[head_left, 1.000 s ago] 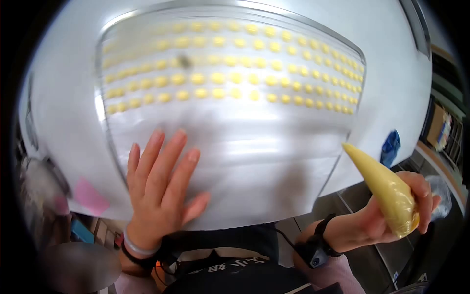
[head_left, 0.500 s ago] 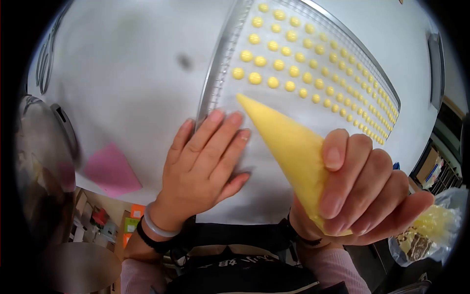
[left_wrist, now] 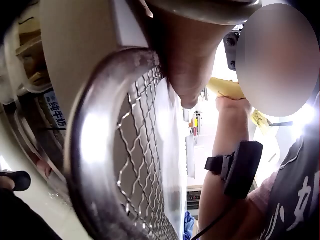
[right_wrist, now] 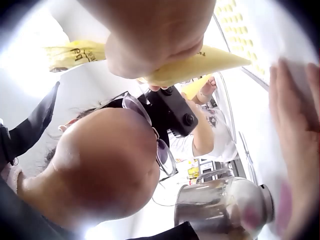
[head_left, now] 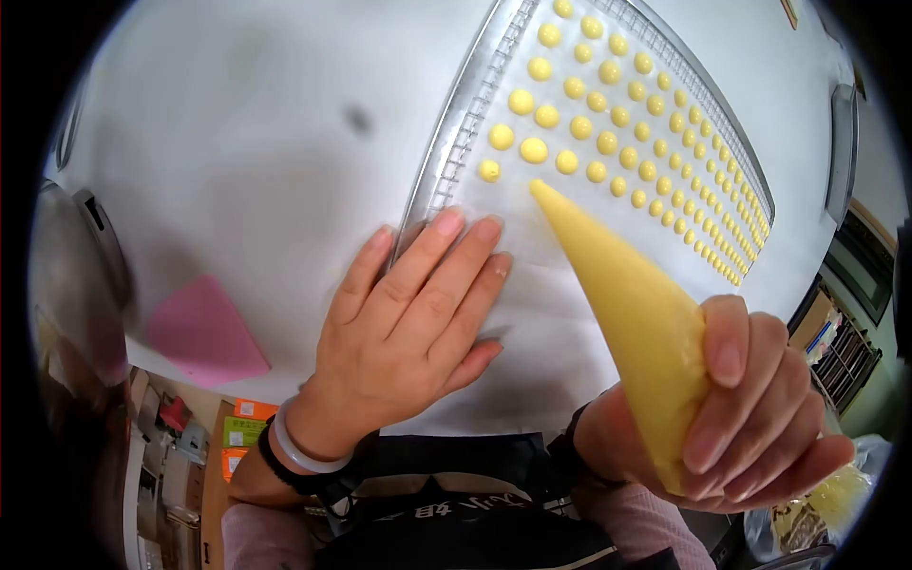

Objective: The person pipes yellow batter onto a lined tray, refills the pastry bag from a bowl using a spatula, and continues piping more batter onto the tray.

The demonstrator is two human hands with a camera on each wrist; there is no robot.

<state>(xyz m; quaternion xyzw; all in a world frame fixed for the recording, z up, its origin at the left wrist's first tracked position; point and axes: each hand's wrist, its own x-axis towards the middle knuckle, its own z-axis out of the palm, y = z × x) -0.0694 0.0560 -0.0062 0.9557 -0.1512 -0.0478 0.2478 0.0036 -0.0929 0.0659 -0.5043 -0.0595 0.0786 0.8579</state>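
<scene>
In the head view my right hand [head_left: 760,408] grips a piping bag [head_left: 627,304] filled with yellow mixture, fingers curled round its wide end. Its tip points up-left, close over the paper lining the tray. Rows of round yellow dollops [head_left: 606,142] cover the far part of that paper; a single smaller dollop [head_left: 488,171] lies nearer, left of the tip. My left hand [head_left: 408,313] lies flat, fingers straight, over the left edge of the metal tray [head_left: 446,123]. The left wrist view shows the tray's rim [left_wrist: 95,140] and wire mesh close up.
On the white table at left lies a pink sheet-like piece [head_left: 209,332], beside a shiny metal container [head_left: 81,266]. A clear plastic bag [head_left: 817,503] with yellow stuff sits low at right. Another person [right_wrist: 200,135] with a yellow cone appears in the right wrist view.
The head view has swung left. My right hand brought the piping bag from the tray's right side over to its left part. A new single dollop shows below the rows. My left hand stays flat.
</scene>
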